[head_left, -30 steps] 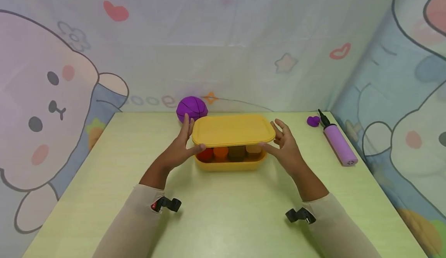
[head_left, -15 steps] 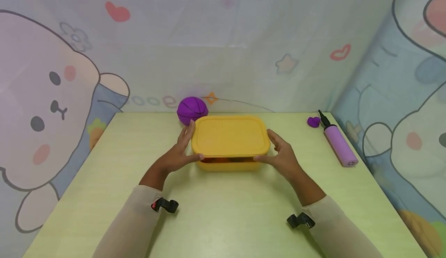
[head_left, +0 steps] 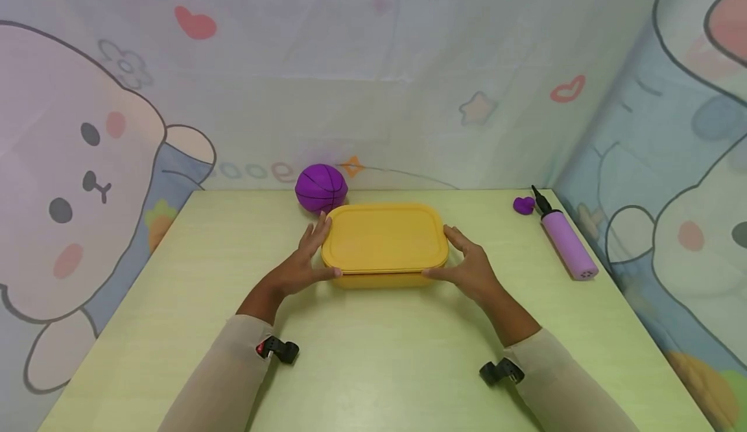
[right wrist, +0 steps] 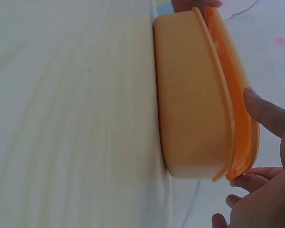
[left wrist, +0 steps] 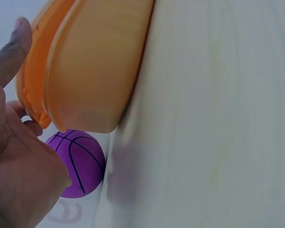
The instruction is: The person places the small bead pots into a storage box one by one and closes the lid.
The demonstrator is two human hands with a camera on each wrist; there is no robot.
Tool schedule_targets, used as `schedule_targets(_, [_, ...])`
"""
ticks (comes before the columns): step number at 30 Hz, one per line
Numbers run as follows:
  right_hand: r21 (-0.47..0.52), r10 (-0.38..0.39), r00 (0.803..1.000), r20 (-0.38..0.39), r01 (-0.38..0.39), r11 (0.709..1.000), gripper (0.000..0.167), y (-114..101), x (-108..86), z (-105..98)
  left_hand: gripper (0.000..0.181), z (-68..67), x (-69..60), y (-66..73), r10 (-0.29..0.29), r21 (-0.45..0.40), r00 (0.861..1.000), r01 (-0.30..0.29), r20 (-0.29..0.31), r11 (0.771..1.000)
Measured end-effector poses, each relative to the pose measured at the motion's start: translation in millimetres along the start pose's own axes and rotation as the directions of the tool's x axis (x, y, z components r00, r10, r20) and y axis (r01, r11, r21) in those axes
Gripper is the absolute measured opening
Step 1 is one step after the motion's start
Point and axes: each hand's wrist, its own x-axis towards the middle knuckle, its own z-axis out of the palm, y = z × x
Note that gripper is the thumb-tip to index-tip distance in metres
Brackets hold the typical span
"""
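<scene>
A yellow plastic lid [head_left: 385, 237] lies over a yellow box [head_left: 382, 281] standing on the table. Both wrist views show the lid [left wrist: 35, 71] tilted, its back edge close to the box rim and a gap along the front. My left hand [head_left: 294, 266] holds the lid's left end, thumb at the front edge and fingers along the side. On the opposite end, my right hand [head_left: 473, 270] grips the lid [right wrist: 244, 95] in the same way. The box's contents are hidden from the head view.
A purple toy basketball [head_left: 321, 189] sits behind the box's left corner. Off to the right lie a lilac hand pump [head_left: 569, 244] with a black nozzle and a small purple piece [head_left: 524, 205]. A printed cloth [head_left: 379, 95] hangs behind the table [head_left: 373, 354].
The lid has come down and toward me over the box, with both hands moving along. The red, orange and other coloured things inside, seen earlier, are now covered.
</scene>
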Motion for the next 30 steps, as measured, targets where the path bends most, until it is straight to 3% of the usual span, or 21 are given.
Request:
schedule_targets(12, [-0.038, 0.038, 0.999, 0.017, -0.037, 0.999, 0.116, 4.8, 1.0, 3.9, 0.116, 3.2, 0.0, -6.4, -0.013, 0.035, 1.000, 0.012, 0.014, 0.999])
schedule_targets(23, [-0.042, 0.022, 0.999, 0.027, -0.021, 0.999, 0.117, 12.2, 3.3, 4.5, 0.118, 7.1, 0.2, -10.8, -0.052, 0.015, 0.998, 0.051, 0.037, 0.999])
schedule_targets(30, [-0.039, 0.045, 0.999, 0.027, -0.044, 0.998, 0.118, 12.8, 2.2, 3.8, 0.121, 10.4, 1.1, -14.9, -0.037, -0.021, 0.998, 0.037, 0.044, 0.999])
